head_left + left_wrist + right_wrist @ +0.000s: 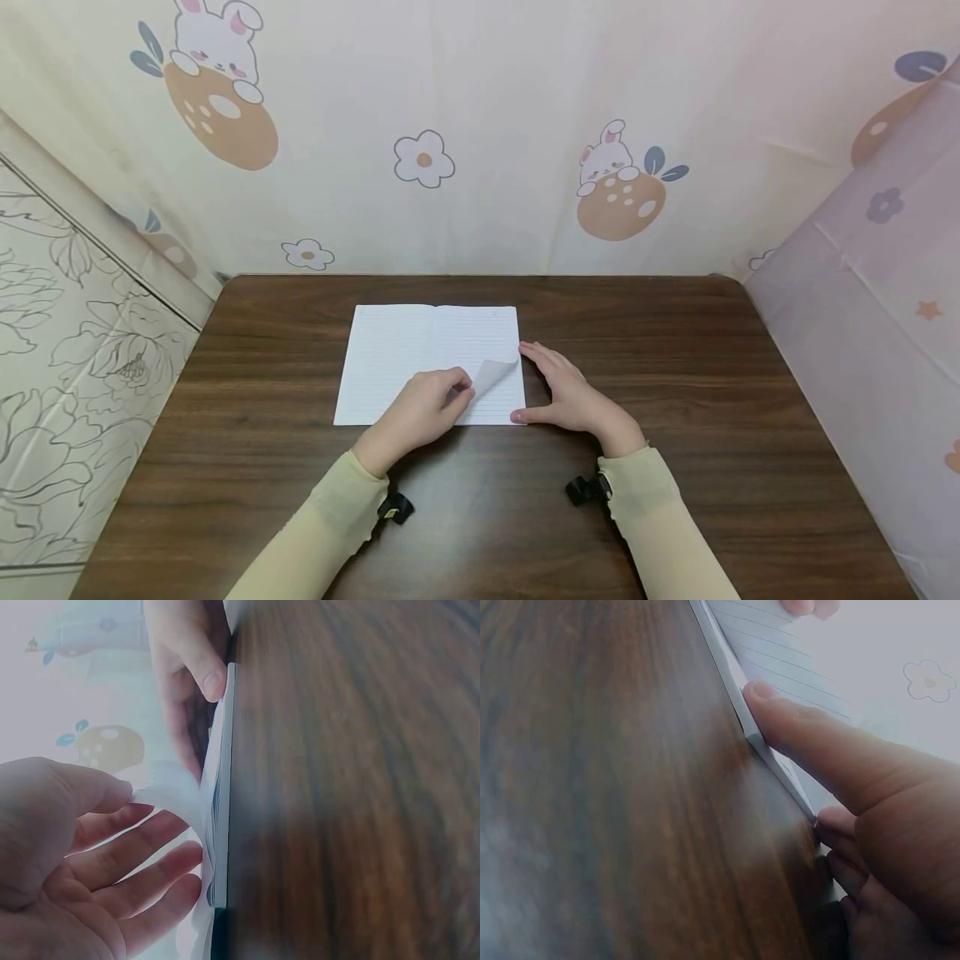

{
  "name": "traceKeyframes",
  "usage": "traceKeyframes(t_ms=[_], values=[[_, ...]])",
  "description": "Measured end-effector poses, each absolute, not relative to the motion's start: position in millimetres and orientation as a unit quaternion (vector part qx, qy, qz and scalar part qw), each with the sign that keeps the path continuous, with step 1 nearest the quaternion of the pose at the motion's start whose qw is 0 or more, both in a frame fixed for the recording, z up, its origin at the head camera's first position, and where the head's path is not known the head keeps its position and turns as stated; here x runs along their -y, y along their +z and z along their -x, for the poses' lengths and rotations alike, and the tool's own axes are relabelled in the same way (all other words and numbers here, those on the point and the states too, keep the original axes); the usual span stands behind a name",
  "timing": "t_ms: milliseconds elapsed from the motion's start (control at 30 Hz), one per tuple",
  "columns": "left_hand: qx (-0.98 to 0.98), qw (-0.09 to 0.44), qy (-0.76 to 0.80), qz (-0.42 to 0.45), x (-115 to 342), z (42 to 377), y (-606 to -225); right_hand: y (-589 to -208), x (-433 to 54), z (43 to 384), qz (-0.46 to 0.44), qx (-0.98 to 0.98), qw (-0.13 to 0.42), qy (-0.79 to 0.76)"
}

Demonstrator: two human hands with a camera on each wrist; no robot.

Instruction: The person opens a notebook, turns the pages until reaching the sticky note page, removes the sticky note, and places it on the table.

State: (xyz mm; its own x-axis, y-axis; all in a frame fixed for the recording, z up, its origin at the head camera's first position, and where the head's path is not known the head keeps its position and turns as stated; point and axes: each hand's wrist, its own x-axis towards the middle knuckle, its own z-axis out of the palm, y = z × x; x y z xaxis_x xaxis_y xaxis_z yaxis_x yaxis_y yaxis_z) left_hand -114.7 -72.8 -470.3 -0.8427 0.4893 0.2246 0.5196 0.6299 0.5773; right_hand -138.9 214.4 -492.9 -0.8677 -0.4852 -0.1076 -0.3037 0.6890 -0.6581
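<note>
A lined notebook (390, 350) lies spread on the table with ruled pages on both sides. My left hand (429, 406) pinches the lower corner of a right-hand page between thumb and index finger. That lifted page (491, 375) curls up and over toward the left; in the left wrist view, the other fingers (161, 877) of this hand are spread under it. My right hand (570, 396) rests at the notebook's right side, its thumb (769, 697) on the lower right corner and its fingers extended along the right edge.
The dark wood-grain table (675, 358) extends around the notebook on every side. Behind it hangs a pale curtain (510, 100) with rabbit and flower prints. A floral panel (90, 375) stands at the left. Each wrist wears a small black camera (395, 507).
</note>
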Motion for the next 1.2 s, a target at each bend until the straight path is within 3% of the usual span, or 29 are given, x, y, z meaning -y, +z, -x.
traceKeyframes(t_ms=[900, 1200], values=[[0.885, 0.011, -0.401, 0.235, 80.2, 118.8, -468.2, -494.3, -214.6, 139.9, 0.218, -0.908, 0.143, -0.327], [0.865, 0.045, -0.450, 0.218, 80.5, 119.9, -468.7, -493.8, -215.3, 139.8, 0.216, -0.909, 0.145, -0.326]])
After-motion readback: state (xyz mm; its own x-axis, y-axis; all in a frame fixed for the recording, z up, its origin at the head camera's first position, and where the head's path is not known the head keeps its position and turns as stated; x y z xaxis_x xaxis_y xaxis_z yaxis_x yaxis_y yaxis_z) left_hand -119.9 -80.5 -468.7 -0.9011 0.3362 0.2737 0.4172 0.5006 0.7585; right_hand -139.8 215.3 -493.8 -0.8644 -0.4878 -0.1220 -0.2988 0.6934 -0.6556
